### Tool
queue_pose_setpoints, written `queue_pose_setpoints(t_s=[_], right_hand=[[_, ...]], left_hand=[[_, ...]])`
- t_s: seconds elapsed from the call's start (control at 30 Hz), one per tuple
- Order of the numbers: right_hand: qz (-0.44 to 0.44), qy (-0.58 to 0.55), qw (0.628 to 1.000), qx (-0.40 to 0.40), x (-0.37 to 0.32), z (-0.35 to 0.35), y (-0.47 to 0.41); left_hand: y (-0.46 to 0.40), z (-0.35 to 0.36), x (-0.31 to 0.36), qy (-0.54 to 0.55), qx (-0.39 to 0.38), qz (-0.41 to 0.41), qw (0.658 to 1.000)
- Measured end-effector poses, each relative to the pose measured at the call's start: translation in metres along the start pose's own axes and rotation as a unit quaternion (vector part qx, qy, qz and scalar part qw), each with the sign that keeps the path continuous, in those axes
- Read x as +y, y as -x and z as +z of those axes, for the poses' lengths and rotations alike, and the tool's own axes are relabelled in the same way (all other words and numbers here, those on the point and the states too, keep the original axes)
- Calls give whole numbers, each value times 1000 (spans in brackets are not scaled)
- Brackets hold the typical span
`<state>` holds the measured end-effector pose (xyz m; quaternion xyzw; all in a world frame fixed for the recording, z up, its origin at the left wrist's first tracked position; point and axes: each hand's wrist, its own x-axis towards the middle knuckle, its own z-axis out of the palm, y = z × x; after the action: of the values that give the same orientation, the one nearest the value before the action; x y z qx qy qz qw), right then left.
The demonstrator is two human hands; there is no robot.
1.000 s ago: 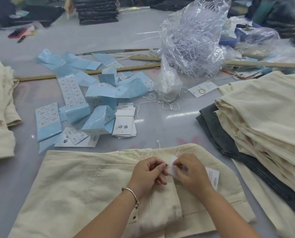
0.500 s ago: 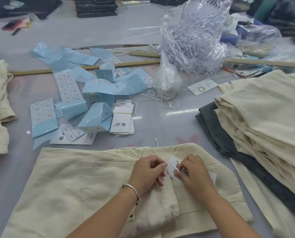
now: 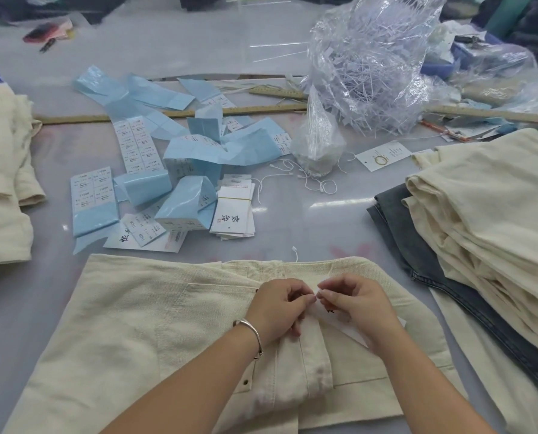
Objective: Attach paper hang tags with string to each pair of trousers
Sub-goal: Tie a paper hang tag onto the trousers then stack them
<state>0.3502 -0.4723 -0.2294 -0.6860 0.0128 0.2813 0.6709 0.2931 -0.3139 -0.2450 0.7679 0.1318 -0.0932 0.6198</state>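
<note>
Fastening tag (image 3: 346, 324) to trousers (image 3: 155, 321).
Both hands (image 3: 280, 305) (image 3: 357, 303) have closed together, pinching the string; tag now mostly covered, tie nearly done.

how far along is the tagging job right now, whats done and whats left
Done, apparently: a cream pile set aside on the left, though no tags show on it. In hand: the left hand and right hand pinch together over a hang tag on the cream trousers in front. Left: the tall stack on the right, with spare tags waiting.
</note>
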Motion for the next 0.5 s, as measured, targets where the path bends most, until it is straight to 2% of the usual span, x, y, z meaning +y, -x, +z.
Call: queue_pose_setpoints(t_s=[0.3,0.5], right_hand=[[66,-92,993,-25,7,-1,-3],[56,-68,995,-39,10,1,-3]], left_hand=[[1,-2,-6,24,-1,17,1000],[0,-1,-10,11,0,28,1000]])
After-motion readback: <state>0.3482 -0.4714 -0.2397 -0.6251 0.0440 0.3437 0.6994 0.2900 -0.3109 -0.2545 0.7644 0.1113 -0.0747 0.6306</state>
